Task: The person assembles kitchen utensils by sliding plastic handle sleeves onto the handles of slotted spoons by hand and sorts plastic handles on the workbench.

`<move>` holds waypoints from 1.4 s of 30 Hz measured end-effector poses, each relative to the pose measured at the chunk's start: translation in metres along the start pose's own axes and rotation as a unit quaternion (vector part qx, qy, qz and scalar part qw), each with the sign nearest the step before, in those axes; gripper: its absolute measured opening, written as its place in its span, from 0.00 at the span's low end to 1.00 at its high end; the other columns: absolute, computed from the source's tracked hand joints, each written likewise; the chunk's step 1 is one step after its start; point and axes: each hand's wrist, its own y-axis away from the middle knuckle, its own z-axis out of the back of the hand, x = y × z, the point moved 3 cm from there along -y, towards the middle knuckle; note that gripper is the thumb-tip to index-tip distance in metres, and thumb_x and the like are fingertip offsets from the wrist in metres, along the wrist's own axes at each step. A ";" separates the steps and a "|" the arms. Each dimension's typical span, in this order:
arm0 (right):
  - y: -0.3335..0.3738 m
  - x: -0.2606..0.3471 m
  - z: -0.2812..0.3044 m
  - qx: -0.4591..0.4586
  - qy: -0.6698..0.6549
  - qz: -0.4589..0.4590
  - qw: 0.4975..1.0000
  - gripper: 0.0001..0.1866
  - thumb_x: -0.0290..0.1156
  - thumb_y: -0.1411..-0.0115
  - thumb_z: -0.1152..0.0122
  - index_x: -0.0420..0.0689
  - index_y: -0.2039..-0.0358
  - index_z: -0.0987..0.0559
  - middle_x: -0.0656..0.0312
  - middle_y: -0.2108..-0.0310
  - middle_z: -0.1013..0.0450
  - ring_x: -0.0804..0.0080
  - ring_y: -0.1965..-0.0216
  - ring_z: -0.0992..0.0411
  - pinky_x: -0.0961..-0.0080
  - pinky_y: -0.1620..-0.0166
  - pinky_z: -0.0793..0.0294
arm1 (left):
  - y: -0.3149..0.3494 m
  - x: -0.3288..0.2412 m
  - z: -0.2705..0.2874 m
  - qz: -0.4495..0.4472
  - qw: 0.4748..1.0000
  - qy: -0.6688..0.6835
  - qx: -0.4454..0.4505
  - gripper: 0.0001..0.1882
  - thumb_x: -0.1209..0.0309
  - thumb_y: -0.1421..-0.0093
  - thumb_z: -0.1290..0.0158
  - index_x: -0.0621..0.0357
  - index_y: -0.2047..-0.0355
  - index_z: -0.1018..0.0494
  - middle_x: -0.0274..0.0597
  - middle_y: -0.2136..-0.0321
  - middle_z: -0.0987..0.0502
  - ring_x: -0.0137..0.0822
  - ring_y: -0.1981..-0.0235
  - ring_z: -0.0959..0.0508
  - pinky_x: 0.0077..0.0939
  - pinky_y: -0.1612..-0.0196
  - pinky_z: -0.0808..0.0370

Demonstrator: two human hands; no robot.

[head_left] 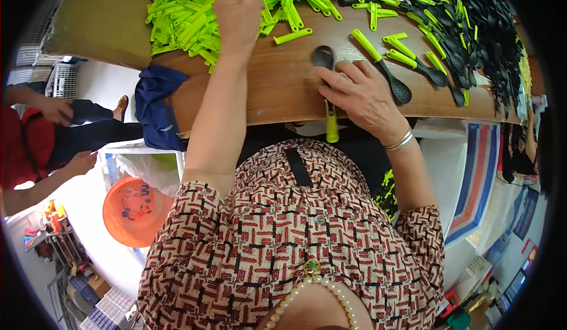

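Observation:
My right hand (363, 96) is at the table's front edge with its fingers closed over the middle of a spoon (332, 126). The spoon's black bowl points away from me, and its lime green handle sticks out past the edge toward my body. My left hand (239, 11) reaches over a large heap of loose lime green handles (183, 20). Its fingers look bent together at the top of the picture; what they hold, if anything, is hidden. One loose green handle (293, 36) lies between the hands. Just right of my right hand lies a slotted spoon (397, 85) with a green handle.
More green-handled spoons (434, 73) lie on the wooden table (271, 93), beside a big pile of black utensil heads (493, 40). A cardboard box (100, 20) and dark blue cloth (158, 102) are at the left. An orange basin (133, 212) stands below, near another person's hand (82, 162).

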 end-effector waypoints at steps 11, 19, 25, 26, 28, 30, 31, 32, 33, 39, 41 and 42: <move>0.007 0.011 -0.017 -0.091 0.003 -0.176 0.980 0.11 0.29 0.42 0.40 0.43 0.58 0.21 0.62 0.63 0.28 0.63 0.58 0.29 0.64 0.52 0.31 | 0.047 0.000 0.004 -0.294 0.817 -0.454 0.200 0.09 0.64 0.39 0.41 0.51 0.62 0.18 0.42 0.68 0.21 0.45 0.62 0.20 0.39 0.58 0.23; 0.021 -0.001 -0.018 -0.113 0.032 -0.284 0.952 0.12 0.27 0.44 0.33 0.45 0.58 0.20 0.62 0.63 0.27 0.60 0.60 0.29 0.63 0.56 0.31 | 0.052 -0.003 0.013 -0.246 0.807 -0.502 0.192 0.07 0.65 0.43 0.39 0.53 0.67 0.19 0.42 0.68 0.20 0.47 0.59 0.21 0.44 0.60 0.23; 0.027 -0.005 -0.024 -0.159 0.037 -0.308 0.937 0.12 0.29 0.44 0.33 0.44 0.58 0.19 0.61 0.62 0.28 0.58 0.59 0.30 0.61 0.55 0.32 | 0.055 -0.008 0.043 -0.149 0.848 -0.440 0.254 0.08 0.65 0.41 0.41 0.54 0.67 0.18 0.44 0.66 0.20 0.48 0.61 0.20 0.43 0.59 0.25; 0.027 -0.005 -0.024 -0.163 0.036 -0.309 0.936 0.13 0.29 0.43 0.33 0.43 0.57 0.19 0.61 0.61 0.27 0.58 0.59 0.30 0.60 0.55 0.32 | 0.056 -0.007 0.049 -0.146 0.847 -0.446 0.252 0.08 0.65 0.41 0.41 0.54 0.67 0.18 0.44 0.66 0.20 0.48 0.61 0.20 0.43 0.59 0.25; 0.028 -0.004 -0.025 -0.167 0.031 -0.309 0.936 0.13 0.29 0.43 0.33 0.43 0.57 0.18 0.61 0.61 0.27 0.58 0.58 0.29 0.60 0.55 0.31 | 0.057 -0.007 0.063 -0.152 0.908 -0.368 0.134 0.08 0.64 0.40 0.40 0.55 0.68 0.19 0.44 0.67 0.20 0.48 0.61 0.20 0.42 0.59 0.24; 0.027 -0.004 -0.024 -0.170 0.037 -0.308 0.936 0.13 0.28 0.43 0.33 0.43 0.57 0.18 0.61 0.61 0.27 0.58 0.58 0.29 0.61 0.55 0.31 | 0.061 -0.007 0.061 -0.201 0.899 -0.374 0.109 0.10 0.62 0.40 0.39 0.54 0.64 0.19 0.43 0.68 0.21 0.49 0.61 0.21 0.42 0.60 0.24; 0.027 -0.005 -0.026 -0.166 0.038 -0.307 0.936 0.13 0.28 0.43 0.33 0.44 0.57 0.18 0.61 0.60 0.27 0.58 0.58 0.29 0.61 0.55 0.31 | 0.069 -0.011 0.052 -0.264 0.851 -0.440 0.113 0.11 0.62 0.41 0.38 0.53 0.61 0.19 0.43 0.66 0.22 0.49 0.61 0.22 0.42 0.61 0.24; 0.027 -0.005 -0.028 -0.167 0.034 -0.303 0.938 0.13 0.28 0.43 0.33 0.44 0.57 0.18 0.61 0.60 0.27 0.58 0.58 0.29 0.61 0.55 0.31 | 0.078 -0.014 0.043 -0.323 0.795 -0.501 0.116 0.13 0.62 0.41 0.38 0.52 0.59 0.19 0.42 0.65 0.22 0.49 0.61 0.22 0.42 0.61 0.24; 0.029 -0.005 -0.028 -0.166 0.036 -0.306 0.937 0.13 0.28 0.43 0.32 0.44 0.57 0.18 0.61 0.60 0.27 0.58 0.58 0.29 0.60 0.54 0.31 | 0.085 -0.012 0.036 -0.305 0.791 -0.502 0.169 0.15 0.63 0.42 0.37 0.50 0.55 0.20 0.40 0.63 0.23 0.48 0.59 0.23 0.42 0.59 0.25; 0.029 -0.005 -0.029 -0.170 0.038 -0.314 0.933 0.13 0.28 0.43 0.31 0.44 0.57 0.19 0.61 0.59 0.26 0.57 0.57 0.28 0.60 0.54 0.30 | 0.100 -0.015 0.079 -0.283 0.868 -0.365 0.186 0.13 0.72 0.44 0.36 0.52 0.57 0.18 0.42 0.56 0.22 0.45 0.55 0.24 0.38 0.51 0.27; 0.031 -0.005 -0.030 -0.166 0.039 -0.320 0.932 0.13 0.28 0.43 0.32 0.44 0.57 0.19 0.60 0.59 0.26 0.57 0.56 0.28 0.60 0.53 0.30 | 0.097 -0.015 0.101 -0.270 0.881 -0.371 0.113 0.12 0.74 0.44 0.37 0.56 0.58 0.17 0.45 0.57 0.21 0.46 0.56 0.23 0.37 0.51 0.26; 0.029 -0.004 -0.029 -0.164 0.041 -0.320 0.932 0.13 0.29 0.43 0.32 0.44 0.57 0.18 0.60 0.59 0.26 0.57 0.56 0.28 0.60 0.53 0.30 | 0.096 -0.014 0.112 -0.263 0.884 -0.378 0.073 0.11 0.75 0.43 0.37 0.58 0.59 0.17 0.45 0.59 0.21 0.46 0.57 0.23 0.38 0.52 0.26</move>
